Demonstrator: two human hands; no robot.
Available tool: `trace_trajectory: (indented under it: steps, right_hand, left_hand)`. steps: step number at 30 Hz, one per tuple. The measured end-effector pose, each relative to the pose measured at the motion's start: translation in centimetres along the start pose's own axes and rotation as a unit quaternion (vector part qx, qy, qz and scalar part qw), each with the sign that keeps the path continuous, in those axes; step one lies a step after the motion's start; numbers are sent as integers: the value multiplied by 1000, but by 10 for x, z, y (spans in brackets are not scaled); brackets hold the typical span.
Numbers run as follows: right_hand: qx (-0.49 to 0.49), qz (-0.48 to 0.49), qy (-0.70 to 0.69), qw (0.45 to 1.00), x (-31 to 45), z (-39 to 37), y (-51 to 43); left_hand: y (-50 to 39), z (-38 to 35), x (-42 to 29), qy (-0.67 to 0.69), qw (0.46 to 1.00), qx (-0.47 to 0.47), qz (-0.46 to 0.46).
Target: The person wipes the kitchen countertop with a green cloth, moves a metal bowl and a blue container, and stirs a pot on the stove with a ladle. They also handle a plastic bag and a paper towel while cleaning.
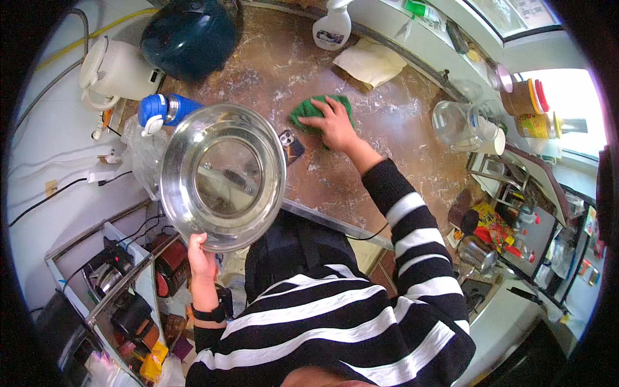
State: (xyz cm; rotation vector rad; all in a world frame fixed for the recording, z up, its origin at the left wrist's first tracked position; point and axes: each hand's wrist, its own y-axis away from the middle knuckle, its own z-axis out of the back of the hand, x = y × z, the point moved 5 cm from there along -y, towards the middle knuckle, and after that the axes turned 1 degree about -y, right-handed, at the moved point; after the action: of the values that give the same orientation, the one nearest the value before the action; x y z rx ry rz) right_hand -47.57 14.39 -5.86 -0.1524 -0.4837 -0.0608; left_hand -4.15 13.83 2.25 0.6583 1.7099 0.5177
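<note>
My left hand grips the near rim of a round lid with a metal rim and a see-through middle, held up over the counter's left edge. A green cloth lies on the brown marbled countertop under my right hand, whose fingers are spread over it. Between the lid and the cloth lies a smartphone, partly covered by the lid. A blue bottle lies or stands just behind the lid; its lower end is hidden.
A dark rounded pot or bowl and a cream electric kettle stand back left. Behind are a white spray bottle and a folded beige cloth. Clear jars stand at right. A plastic bag hangs by the left wall.
</note>
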Motion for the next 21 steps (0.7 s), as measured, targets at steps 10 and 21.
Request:
trace_trajectory:
  steps: [10, 21]
  right_hand:
    - [39, -268, 13, 963, 28, 49, 271]
    - [-198, -627, 152, 738, -126, 65, 225]
  left_hand:
    - [-20, -41, -16, -15, 1000, 8, 27]
    - [-34, -50, -22, -67, 996, 44, 38]
